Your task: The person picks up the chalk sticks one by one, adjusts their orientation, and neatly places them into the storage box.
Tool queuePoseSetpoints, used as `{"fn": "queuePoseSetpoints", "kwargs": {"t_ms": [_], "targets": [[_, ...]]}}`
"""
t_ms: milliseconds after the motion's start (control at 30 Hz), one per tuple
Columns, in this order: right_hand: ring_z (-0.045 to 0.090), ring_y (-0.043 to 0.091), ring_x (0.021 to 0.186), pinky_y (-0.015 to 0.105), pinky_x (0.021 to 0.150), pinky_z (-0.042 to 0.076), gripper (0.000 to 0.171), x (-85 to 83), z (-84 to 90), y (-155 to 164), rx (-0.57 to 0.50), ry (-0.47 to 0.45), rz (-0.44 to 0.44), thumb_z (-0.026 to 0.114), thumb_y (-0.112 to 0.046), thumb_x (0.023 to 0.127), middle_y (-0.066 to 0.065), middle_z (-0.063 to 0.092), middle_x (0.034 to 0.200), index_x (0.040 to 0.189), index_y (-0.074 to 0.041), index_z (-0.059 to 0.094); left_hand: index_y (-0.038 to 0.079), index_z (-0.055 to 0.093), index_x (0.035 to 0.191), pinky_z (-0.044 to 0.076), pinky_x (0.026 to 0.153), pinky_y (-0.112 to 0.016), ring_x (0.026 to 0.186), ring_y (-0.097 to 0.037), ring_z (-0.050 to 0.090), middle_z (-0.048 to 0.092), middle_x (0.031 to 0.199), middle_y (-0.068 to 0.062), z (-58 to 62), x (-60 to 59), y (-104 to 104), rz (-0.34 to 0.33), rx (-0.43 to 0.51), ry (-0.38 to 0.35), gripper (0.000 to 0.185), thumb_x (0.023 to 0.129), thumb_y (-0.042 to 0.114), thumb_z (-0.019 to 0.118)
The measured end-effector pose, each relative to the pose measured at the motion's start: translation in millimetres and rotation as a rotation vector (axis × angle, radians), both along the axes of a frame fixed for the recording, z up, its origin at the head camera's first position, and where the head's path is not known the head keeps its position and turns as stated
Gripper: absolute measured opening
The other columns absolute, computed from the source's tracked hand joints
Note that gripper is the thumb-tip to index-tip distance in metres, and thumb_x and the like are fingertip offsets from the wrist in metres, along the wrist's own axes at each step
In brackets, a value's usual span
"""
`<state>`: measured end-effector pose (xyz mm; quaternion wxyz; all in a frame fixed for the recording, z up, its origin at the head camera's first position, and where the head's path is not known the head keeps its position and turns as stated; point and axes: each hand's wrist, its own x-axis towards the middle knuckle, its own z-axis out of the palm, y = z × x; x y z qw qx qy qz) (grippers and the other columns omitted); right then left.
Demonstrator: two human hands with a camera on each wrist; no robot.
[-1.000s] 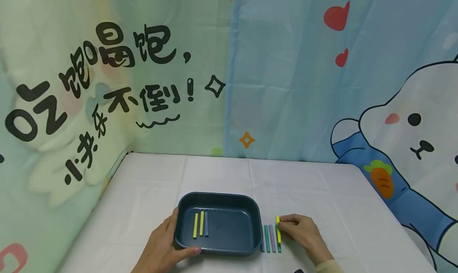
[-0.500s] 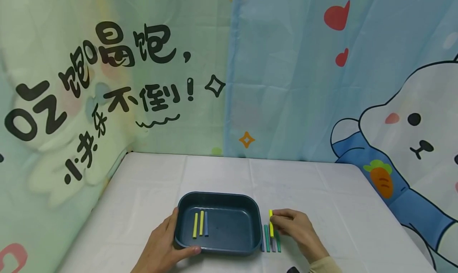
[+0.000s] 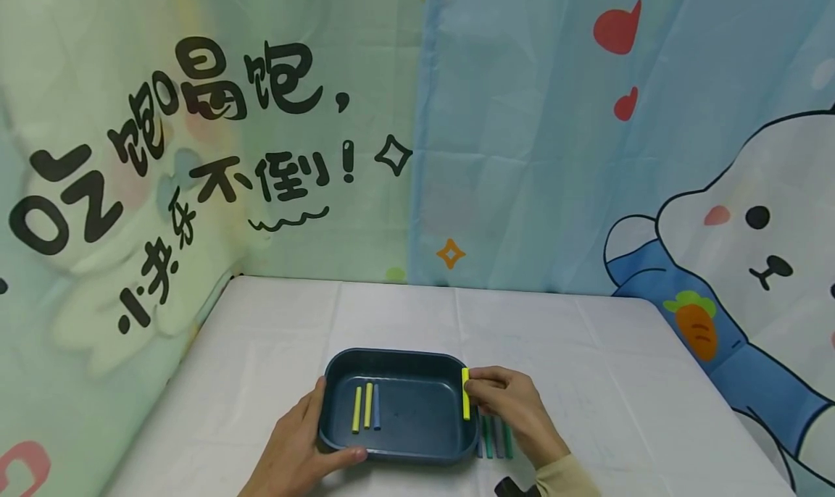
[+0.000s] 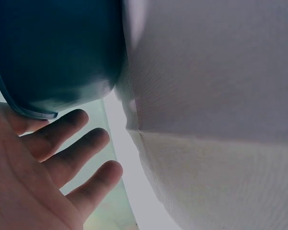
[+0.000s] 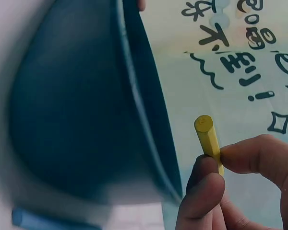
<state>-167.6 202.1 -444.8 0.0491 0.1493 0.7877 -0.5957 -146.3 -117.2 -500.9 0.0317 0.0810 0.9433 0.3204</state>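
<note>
Yellow stick now over tray

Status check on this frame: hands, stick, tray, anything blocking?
Right hand pinches yellow stick over tray's right rim. Left hand holds tray at its left edge. Three sticks inside; nothing blocking.

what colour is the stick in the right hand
Yellow. The stick pinched in the right hand shows best in the right wrist view, beside the dark blue tray.
</note>
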Motion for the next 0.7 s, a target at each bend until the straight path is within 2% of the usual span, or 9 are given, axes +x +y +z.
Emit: {"fn": "queuePoseSetpoints", "kwargs": {"t_ms": [300, 500, 700], "targets": [[0.067, 0.024, 0.077, 0.036, 0.069, 0.057, 0.03, -1.4, 3.2, -29.2, -0.058, 0.051, 0.037, 0.076, -0.014, 0.087, 0.009, 0.075, 0.094, 0.112, 0.002, 0.072, 0.001, 0.024, 0.16, 0.045, 0.106, -0.055, 0.133, -0.037, 0.05, 0.046, 0.151, -0.02, -1.0, 0.4, 0.2, -0.004, 0.007, 0.036, 0.13, 0.069, 0.081, 0.071], [0.066, 0.023, 0.077, 0.037, 0.07, 0.057, 0.033, -2.6, -1.2, -48.3, -0.079, 0.067, 0.093, 0.076, -0.014, 0.087, 0.01, 0.075, 0.096, 0.114, 0.004, 0.07, 0.002, 0.022, 0.161, 0.044, 0.107, -0.055, 0.134, -0.037, 0.049, 0.045, 0.152, -0.02, -1.2, 0.9, 1.4, 0.003, 0.009, 0.005, 0.131, 0.069, 0.083, 0.07], [0.066, 0.023, 0.076, 0.038, 0.07, 0.057, 0.035, -7.1, -4.6, -62.6, -0.1, 0.096, 0.116, 0.076, -0.015, 0.087, 0.009, 0.074, 0.095, 0.115, 0.004, 0.069, 0.002, 0.024, 0.16, 0.045, 0.107, -0.052, 0.133, -0.035, 0.05, 0.046, 0.151, -0.019, -1.0, 2.4, -0.5, -0.008, 0.019, 0.049, 0.13, 0.069, 0.08, 0.073]]}}
